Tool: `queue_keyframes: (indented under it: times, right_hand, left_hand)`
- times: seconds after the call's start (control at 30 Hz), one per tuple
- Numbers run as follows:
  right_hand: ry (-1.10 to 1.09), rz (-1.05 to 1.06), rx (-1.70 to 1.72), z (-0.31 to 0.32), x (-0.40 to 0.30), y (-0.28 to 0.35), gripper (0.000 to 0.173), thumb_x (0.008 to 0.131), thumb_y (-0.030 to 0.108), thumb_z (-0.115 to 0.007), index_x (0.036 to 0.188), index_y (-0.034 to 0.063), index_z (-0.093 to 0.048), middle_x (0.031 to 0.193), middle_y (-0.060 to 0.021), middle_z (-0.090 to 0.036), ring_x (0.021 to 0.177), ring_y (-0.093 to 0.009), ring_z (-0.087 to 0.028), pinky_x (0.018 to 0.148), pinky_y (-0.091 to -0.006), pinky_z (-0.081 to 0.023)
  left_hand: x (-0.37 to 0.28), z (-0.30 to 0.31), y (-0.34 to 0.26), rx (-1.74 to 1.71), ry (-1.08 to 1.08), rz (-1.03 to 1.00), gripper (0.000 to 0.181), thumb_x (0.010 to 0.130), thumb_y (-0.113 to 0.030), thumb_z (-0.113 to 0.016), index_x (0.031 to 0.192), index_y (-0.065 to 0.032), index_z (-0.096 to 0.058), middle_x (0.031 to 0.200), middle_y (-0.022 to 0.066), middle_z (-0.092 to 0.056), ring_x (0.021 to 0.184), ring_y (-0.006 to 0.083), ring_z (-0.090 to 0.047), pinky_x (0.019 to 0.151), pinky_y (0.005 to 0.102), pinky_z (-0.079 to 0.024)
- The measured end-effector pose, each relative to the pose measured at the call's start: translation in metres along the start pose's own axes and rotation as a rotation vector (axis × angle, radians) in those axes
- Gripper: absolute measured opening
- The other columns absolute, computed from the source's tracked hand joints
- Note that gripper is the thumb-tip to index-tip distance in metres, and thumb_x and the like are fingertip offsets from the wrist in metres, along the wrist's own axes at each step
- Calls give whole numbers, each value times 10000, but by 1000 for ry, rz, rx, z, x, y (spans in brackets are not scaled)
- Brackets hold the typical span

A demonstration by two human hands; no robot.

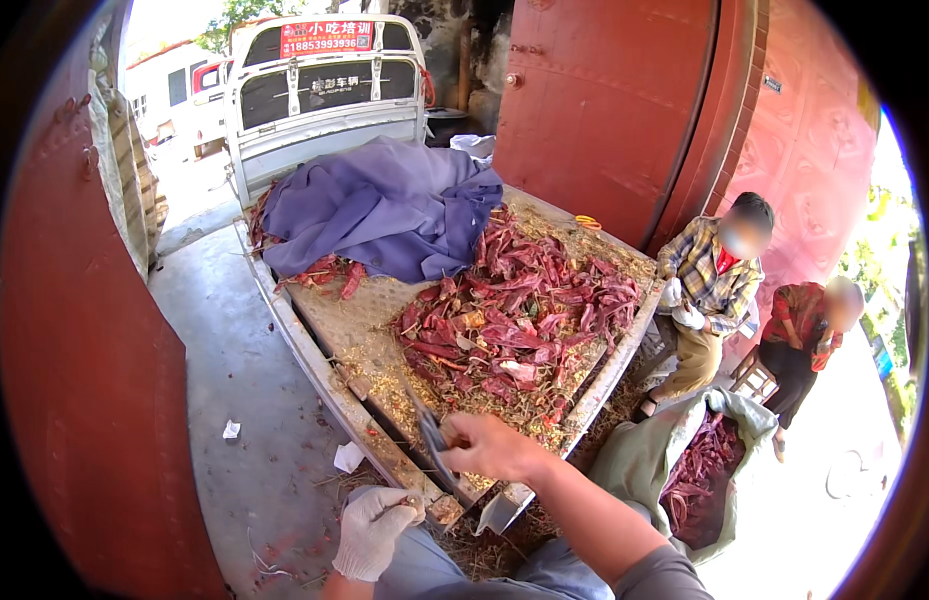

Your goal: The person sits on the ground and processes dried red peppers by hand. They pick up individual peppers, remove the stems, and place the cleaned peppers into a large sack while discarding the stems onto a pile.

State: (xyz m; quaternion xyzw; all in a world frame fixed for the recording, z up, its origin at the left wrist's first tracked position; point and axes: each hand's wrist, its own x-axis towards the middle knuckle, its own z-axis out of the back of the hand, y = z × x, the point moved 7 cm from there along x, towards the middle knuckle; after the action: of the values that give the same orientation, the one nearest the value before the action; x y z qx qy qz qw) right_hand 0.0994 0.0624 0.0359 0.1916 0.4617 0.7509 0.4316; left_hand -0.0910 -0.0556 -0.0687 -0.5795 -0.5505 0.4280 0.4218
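My right hand (488, 448), bare, grips dark-handled scissors (431, 435) over the near edge of the cart bed, blades pointing away toward the peppers. My left hand (376, 529), in a white knitted glove, is below and left of it, above my lap; its fingertips pinch a small brownish thing, perhaps a pepper stem, too small to tell. Beyond both hands a heap of dried red peppers (509, 315) lies on the cart bed (344, 315), among yellow seeds and stem bits. A purple cloth garment (382, 202) covers more peppers at the far left.
Orange-handled scissors (588, 223) lie at the bed's far right edge. A green woven sack (637, 457) holding dried peppers stands at my right. Two people sit beyond it, the nearer one wearing white gloves. Red metal doors flank the cart; paper scraps lie on the floor at left.
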Motion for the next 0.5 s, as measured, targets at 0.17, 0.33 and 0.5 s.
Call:
queue_keyframes:
  times: [0.17,0.33,0.5]
  right_hand:
    - [-189,-93,-1,-6,-110,-48,297,938,206,-788,1132,17,-665,916,-106,-732,810,-209,-685,742,-378,-557]
    - [-290,-96,-42,-16,-172,-67,383,919,264,-876,1146,29,-676,908,-124,-733,800,-273,-697,741,-399,-569]
    - [-178,-85,-273,-19,-189,-78,697,893,620,-832,1122,-8,-635,896,-171,-736,866,-408,-738,803,-494,-590]
  left_hand:
    - [3,-43,-19,-74,44,33,142,1066,5,-636,1163,78,-711,1046,137,-775,938,197,-747,866,327,-603]
    - [3,-71,-12,-233,90,74,87,1031,-12,-657,1083,49,-690,956,151,-721,822,252,-693,771,405,-574]
    - [-3,-78,-2,-251,146,86,119,1014,16,-680,1120,67,-695,978,152,-743,829,230,-714,782,380,-592]
